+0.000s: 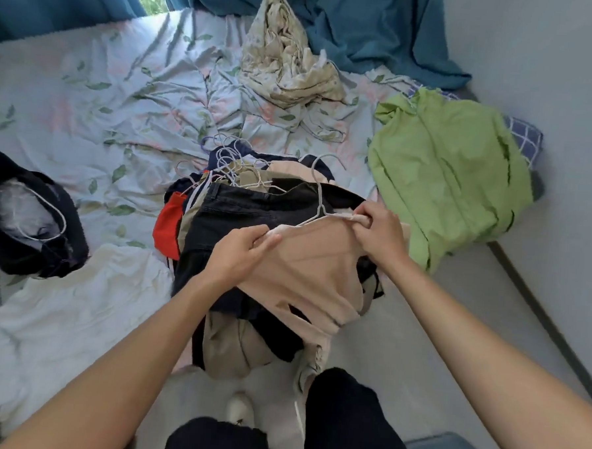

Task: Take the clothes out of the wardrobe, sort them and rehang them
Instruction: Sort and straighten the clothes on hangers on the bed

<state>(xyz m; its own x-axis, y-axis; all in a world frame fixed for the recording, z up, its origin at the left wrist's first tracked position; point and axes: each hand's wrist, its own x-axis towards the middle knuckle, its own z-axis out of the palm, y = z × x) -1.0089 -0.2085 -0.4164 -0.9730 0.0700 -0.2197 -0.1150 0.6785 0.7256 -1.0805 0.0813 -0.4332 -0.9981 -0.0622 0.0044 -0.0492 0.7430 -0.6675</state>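
A pale pink garment (311,273) on a white wire hanger (320,198) lies on top of a pile of clothes (240,214) at the bed's near edge. My left hand (241,252) pinches the garment's left shoulder. My right hand (378,233) grips its right shoulder by the hanger's arm. Under it lie black jeans, khaki and red pieces, and a bunch of wire hangers (229,162). A green garment (451,184) lies spread to the right, a white one (66,322) to the left.
The bed (98,104) has a rumpled floral sheet. A dark garment on a hanger (31,217) lies at the far left, a cream floral cloth (286,59) at the back. Blue curtains (367,22) hang behind. A grey wall (552,83) stands right.
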